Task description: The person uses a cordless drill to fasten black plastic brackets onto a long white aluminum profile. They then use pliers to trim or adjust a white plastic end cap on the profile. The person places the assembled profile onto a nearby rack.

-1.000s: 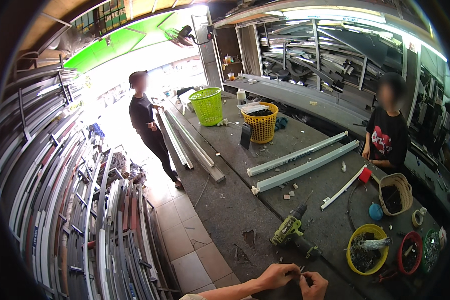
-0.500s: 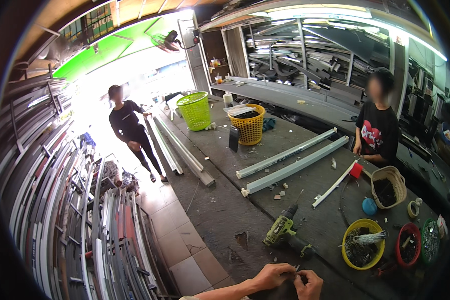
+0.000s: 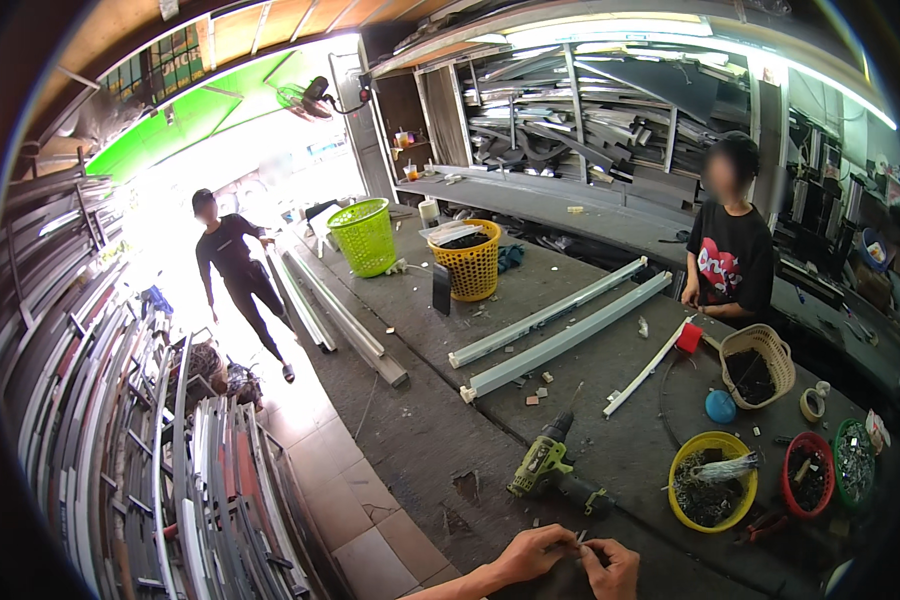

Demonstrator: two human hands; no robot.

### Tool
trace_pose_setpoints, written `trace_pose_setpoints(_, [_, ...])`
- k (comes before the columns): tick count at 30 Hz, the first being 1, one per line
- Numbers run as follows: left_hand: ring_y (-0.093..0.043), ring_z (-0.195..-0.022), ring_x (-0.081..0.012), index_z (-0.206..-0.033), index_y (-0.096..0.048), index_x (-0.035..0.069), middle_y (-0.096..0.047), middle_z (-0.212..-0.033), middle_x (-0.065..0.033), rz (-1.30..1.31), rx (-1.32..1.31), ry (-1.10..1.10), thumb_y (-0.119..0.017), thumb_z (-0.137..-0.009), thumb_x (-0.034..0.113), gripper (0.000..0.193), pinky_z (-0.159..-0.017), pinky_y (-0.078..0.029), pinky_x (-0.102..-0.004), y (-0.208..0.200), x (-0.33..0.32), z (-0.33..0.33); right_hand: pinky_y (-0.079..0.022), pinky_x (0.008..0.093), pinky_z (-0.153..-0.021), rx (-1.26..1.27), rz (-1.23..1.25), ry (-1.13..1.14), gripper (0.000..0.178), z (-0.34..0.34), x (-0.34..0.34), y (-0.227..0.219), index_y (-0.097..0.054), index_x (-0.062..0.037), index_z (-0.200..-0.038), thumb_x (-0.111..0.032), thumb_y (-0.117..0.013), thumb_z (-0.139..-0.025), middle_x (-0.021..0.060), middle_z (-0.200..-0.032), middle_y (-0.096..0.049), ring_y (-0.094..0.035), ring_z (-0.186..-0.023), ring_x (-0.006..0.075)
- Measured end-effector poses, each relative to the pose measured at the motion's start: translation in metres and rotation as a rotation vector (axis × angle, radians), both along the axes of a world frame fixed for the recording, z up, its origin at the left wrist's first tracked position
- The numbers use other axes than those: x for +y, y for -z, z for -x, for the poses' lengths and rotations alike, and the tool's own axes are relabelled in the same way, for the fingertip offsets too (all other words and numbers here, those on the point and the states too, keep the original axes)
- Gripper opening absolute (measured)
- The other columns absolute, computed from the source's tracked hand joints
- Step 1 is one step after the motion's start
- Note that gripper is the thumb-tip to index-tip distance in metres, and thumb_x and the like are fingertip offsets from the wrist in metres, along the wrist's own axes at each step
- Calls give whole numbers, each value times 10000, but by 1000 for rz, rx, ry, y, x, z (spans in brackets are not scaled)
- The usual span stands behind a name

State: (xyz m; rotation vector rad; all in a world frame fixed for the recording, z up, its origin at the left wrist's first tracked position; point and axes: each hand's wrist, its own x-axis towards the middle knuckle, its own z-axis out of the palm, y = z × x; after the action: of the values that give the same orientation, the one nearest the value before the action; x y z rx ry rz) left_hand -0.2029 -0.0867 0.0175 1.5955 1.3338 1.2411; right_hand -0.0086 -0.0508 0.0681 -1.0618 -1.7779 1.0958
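My left hand (image 3: 532, 552) and my right hand (image 3: 610, 568) meet over the near edge of the dark workbench (image 3: 440, 440). The fingers of both are pinched close together. Between the fingertips a small pale sliver shows, too small to name. A green cordless drill (image 3: 548, 468) with a long bit lies on the bench just beyond my hands. Right of the drill stands a yellow basket (image 3: 678, 505) holding many small metal pieces and a bundle of thin pale strips.
Two long pale metal profiles (image 3: 570, 335) lie mid-bench, with a thin white strip (image 3: 645, 375) nearby. Red (image 3: 825, 500) and green baskets (image 3: 850, 488) hold small parts. One person (image 3: 732, 250) stands across the bench, another (image 3: 238, 265) at the left aisle. Racked metal lengths (image 3: 120, 400) line the left.
The whole scene has shifted slightly left in view. The person at the left has taken a step along the aisle. My hands stay pinched together at the bench edge.
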Motion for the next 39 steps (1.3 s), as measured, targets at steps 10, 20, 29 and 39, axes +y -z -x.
trace_pose_setpoints(10, [-767,-1000,-238,-1129,-726,66,-780,-1076,-89,53,52,42,-780,-930,62,206,-844,-604,-352,-4,-1,-2,-577,441,-720,-68,-106,38,137,2,-4,-4,-717,-25,-1006,-157,-689,-978,199,-914,-735,-731,-824,389])
trace_pose_setpoints(20, [-773,-949,-249,-1091,-710,55,-771,-1024,-95,-39,107,-24,-793,-903,42,206,-802,-612,-349,1,0,-3,-578,433,-703,-41,-151,37,145,3,-3,2,-727,-17,-1017,-153,-717,-967,198,-895,-734,-734,-800,378])
trace_pose_setpoints(29, [-780,-928,-239,-1044,-731,54,-782,-994,-88,-12,109,-52,-820,-882,71,186,-758,-613,-351,0,-1,-5,-578,430,-696,-52,-161,29,144,2,-5,-1,-724,-9,-1016,-148,-724,-978,198,-899,-734,-734,-801,383])
trace_pose_setpoints(39, [-777,-911,-236,-1034,-730,52,-777,-985,-77,-18,139,-111,-840,-861,75,207,-743,-609,-344,-3,-1,-9,-580,423,-699,-31,-130,45,147,3,-5,-3,-720,-8,-1021,-149,-727,-981,190,-905,-737,-742,-808,359])
